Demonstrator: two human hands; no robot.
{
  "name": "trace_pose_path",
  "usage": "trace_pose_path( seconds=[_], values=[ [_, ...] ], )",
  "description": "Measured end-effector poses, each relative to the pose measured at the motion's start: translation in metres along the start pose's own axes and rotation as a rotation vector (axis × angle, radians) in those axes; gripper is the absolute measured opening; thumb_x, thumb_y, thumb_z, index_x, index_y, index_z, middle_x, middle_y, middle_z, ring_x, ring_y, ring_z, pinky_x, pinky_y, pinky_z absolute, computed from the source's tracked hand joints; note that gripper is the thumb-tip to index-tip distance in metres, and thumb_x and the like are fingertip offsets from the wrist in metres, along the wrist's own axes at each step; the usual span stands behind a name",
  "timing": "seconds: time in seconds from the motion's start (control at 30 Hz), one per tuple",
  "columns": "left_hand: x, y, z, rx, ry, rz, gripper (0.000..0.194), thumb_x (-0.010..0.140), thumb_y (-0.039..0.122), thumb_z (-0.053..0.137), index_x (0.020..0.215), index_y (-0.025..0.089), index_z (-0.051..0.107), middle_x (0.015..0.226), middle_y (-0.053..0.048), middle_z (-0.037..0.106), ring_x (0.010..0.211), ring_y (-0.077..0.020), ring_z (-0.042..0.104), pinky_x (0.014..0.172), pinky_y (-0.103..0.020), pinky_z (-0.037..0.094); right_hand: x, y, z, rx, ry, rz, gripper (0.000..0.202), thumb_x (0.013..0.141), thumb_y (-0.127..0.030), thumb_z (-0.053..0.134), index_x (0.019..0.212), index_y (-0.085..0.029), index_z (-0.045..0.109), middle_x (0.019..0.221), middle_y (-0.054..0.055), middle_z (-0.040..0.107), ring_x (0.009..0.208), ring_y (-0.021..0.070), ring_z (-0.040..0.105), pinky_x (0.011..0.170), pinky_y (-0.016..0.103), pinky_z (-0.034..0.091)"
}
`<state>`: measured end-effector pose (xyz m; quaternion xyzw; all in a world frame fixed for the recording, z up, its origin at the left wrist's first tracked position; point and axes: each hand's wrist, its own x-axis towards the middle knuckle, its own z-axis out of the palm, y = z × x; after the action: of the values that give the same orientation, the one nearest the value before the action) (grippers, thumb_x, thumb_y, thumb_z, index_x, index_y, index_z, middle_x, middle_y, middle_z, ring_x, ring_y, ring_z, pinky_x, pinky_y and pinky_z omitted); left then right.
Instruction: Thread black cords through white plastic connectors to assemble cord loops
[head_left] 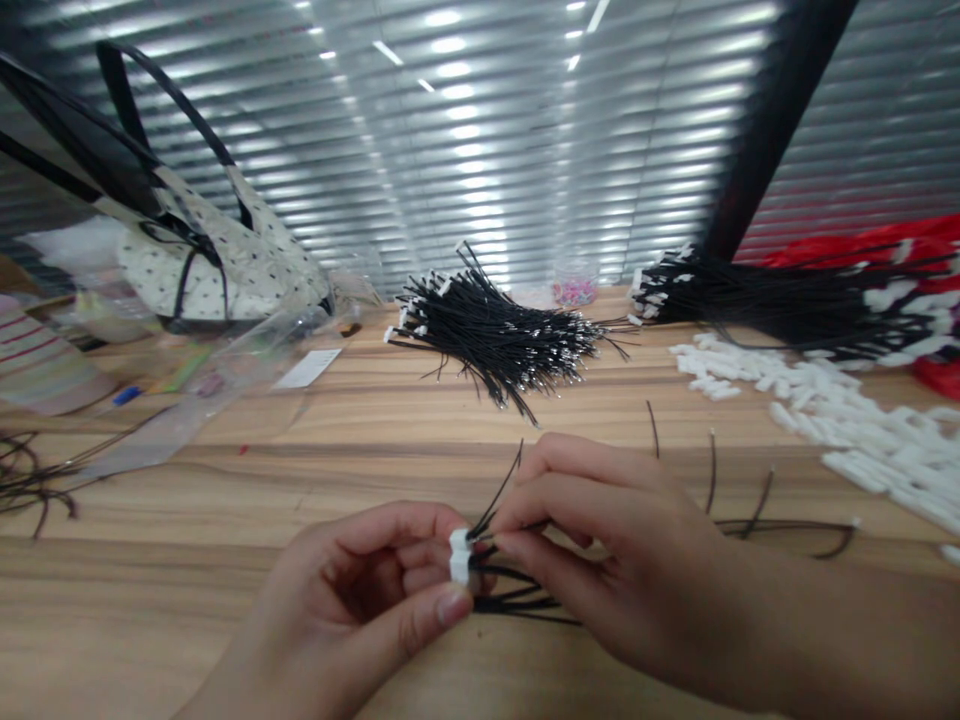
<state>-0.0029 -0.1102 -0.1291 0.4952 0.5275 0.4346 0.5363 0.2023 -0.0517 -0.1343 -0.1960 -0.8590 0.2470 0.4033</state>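
Low in the middle of the head view, my left hand (375, 590) grips a small white connector (460, 558) between thumb and fingers. Several black wires (517, 590) run out of the connector's right side and pass under my right hand (592, 540). The fingers of my right hand are pinched on a thin black wire just right of the connector. Whether that wire's tip is inside the connector cannot be made out. Beyond the hands lies a heap of black wires (502, 335) with white connectors at the left and shiny tips at the right.
White plastic pieces (847, 410) spread over the right of the wooden table (187, 580), below another bundle of black wires (772, 300). A dotted bag (262, 250) stands at the back left. Loose wires (34, 480) lie at the left edge.
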Motion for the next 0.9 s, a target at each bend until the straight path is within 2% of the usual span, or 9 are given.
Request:
trace_pose_path(
  seconds=[0.13, 0.33, 0.43, 0.57, 0.67, 0.77, 0.9],
  values=[
    [0.000, -0.002, -0.001, -0.034, -0.034, 0.003, 0.017, 0.069, 0.018, 0.085, 0.083, 0.028, 0.081, 0.078, -0.001, 0.080, 0.074, -0.0172, 0.076, 0.068, -0.019, 0.060, 0.000, -0.002, 0.000, -0.069, -0.001, -0.046, 0.017, 0.091, -0.013, 0.056, 0.077, -0.014, 0.065, 0.075, 0.004, 0.063, 0.067, 0.0114, 0.055, 0.058, 0.022, 0.044],
    [0.000, -0.002, 0.003, -0.082, -0.002, 0.000, 0.019, 0.064, 0.018, 0.088, 0.080, 0.026, 0.081, 0.073, -0.001, 0.080, 0.069, -0.0174, 0.076, 0.065, -0.019, 0.060, -0.001, 0.000, -0.009, -0.070, -0.098, -0.181, 0.030, 0.098, -0.015, 0.041, 0.079, -0.014, 0.064, 0.072, 0.003, 0.064, 0.062, 0.0106, 0.055, 0.055, 0.021, 0.043],
    [0.000, -0.002, 0.004, -0.086, 0.031, -0.013, 0.020, 0.064, 0.019, 0.088, 0.082, 0.026, 0.081, 0.073, -0.001, 0.079, 0.069, -0.0171, 0.075, 0.065, -0.019, 0.060, -0.003, 0.002, -0.010, -0.077, -0.090, -0.166, 0.024, 0.096, -0.013, 0.044, 0.084, -0.014, 0.065, 0.075, 0.004, 0.065, 0.064, 0.0105, 0.057, 0.055, 0.020, 0.044],
    [0.000, -0.001, 0.004, -0.100, -0.008, 0.003, 0.018, 0.065, 0.020, 0.088, 0.080, 0.027, 0.082, 0.073, 0.000, 0.079, 0.068, -0.0141, 0.074, 0.063, -0.014, 0.057, -0.004, 0.003, -0.006, -0.076, -0.046, -0.187, 0.018, 0.090, -0.006, 0.051, 0.090, -0.012, 0.068, 0.083, 0.007, 0.067, 0.071, 0.0127, 0.059, 0.059, 0.021, 0.048],
    [0.000, 0.000, 0.003, -0.134, 0.011, 0.010, 0.016, 0.066, 0.023, 0.088, 0.080, 0.027, 0.081, 0.072, 0.001, 0.078, 0.068, -0.0133, 0.074, 0.063, -0.012, 0.057, -0.002, 0.002, -0.005, -0.002, -0.037, -0.136, 0.013, 0.089, -0.009, 0.056, 0.086, -0.010, 0.069, 0.081, 0.007, 0.066, 0.069, 0.0122, 0.059, 0.058, 0.022, 0.047],
    [-0.001, 0.000, 0.000, -0.089, -0.025, 0.016, 0.015, 0.069, 0.022, 0.087, 0.081, 0.028, 0.082, 0.072, 0.002, 0.078, 0.071, -0.0139, 0.074, 0.065, -0.013, 0.057, 0.001, 0.001, -0.006, 0.044, -0.047, -0.068, 0.014, 0.090, -0.012, 0.058, 0.081, -0.011, 0.069, 0.077, 0.005, 0.066, 0.067, 0.0108, 0.058, 0.058, 0.021, 0.046],
    [0.000, 0.000, -0.004, -0.088, -0.020, 0.045, 0.017, 0.070, 0.019, 0.086, 0.084, 0.029, 0.081, 0.077, 0.002, 0.080, 0.074, -0.0148, 0.075, 0.068, -0.015, 0.058, 0.003, 0.003, -0.008, 0.036, -0.093, -0.031, 0.014, 0.092, -0.015, 0.059, 0.085, -0.012, 0.071, 0.079, 0.004, 0.066, 0.069, 0.0101, 0.058, 0.059, 0.020, 0.044]
  ],
)
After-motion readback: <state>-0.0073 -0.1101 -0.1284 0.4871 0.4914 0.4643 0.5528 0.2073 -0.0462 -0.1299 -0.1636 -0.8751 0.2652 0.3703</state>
